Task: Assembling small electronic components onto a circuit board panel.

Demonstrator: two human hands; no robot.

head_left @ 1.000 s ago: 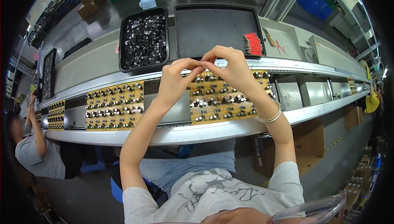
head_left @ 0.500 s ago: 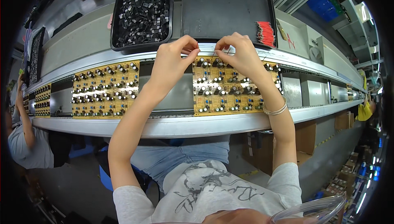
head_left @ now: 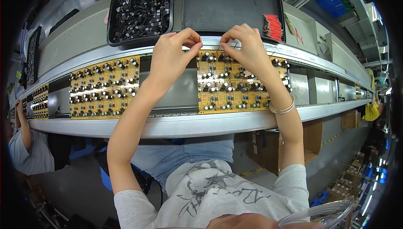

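Note:
My left hand (head_left: pixel 174 57) is raised over the far rail of the conveyor, its thumb and forefinger pinched on a small red wire (head_left: pixel 200 39). Opposite it, my right hand (head_left: pixel 247 48) also has thumb and forefinger together, with a thin dark lead (head_left: pixel 218 47) showing at the fingertips. Whether that lead belongs to a separate piece is unclear. Beneath the right hand and forearm, partly hidden, lies a yellow circuit board panel (head_left: pixel 214 99) with rows of capacitors. Several thin leads stick up at its far edge.
Beyond the rail stand a black bin (head_left: pixel 111 29) of black three-legged components (head_left: pixel 145 8) and a black tray (head_left: pixel 228 10) with a bundle of red wires (head_left: pixel 273 27). Another populated panel (head_left: pixel 105 88) sits to the left. A co-worker's arm (head_left: pixel 24 126) reaches in at far left.
The view has shifted slightly, so trays and boards appear a little higher. My hands keep nearly the same pinched pose above the rail. The co-worker's hand at far left has lowered.

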